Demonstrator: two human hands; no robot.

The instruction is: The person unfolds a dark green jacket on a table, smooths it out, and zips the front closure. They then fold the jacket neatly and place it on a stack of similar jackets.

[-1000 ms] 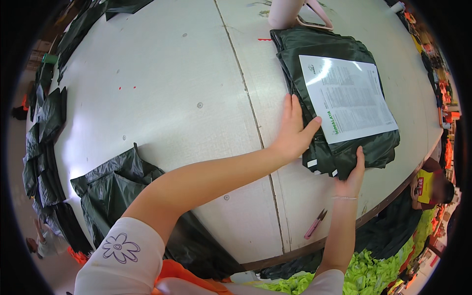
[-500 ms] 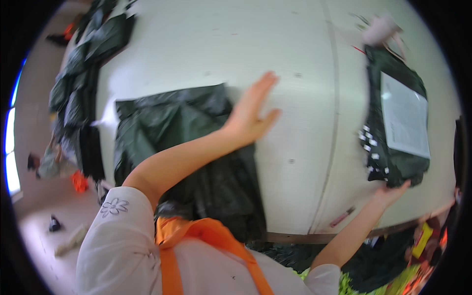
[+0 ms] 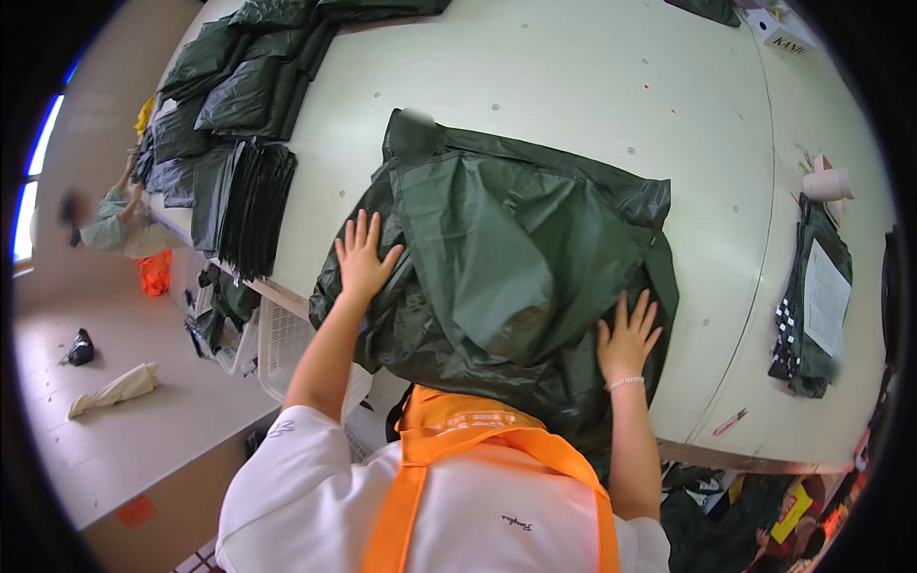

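A large dark green plastic garment [image 3: 506,248] lies spread and crumpled on the pale table [image 3: 573,86] in front of me. My left hand [image 3: 363,256] lies flat on its left edge with the fingers apart. On the garment's lower right part rests my right hand [image 3: 628,336], palm down and fingers spread. Neither hand grips anything.
A folded dark green stack with a white printed sheet [image 3: 814,306] lies at the table's right edge, a pale cup-like thing [image 3: 826,183] behind it and a pink pen [image 3: 728,422] near the front edge. More dark green garments [image 3: 234,95] are piled at the left. A person [image 3: 115,215] is at the far left.
My view swung left from the folded stack to the loose garment, which now lies before me. My right hand left the stack's edge; both hands now press the garment.
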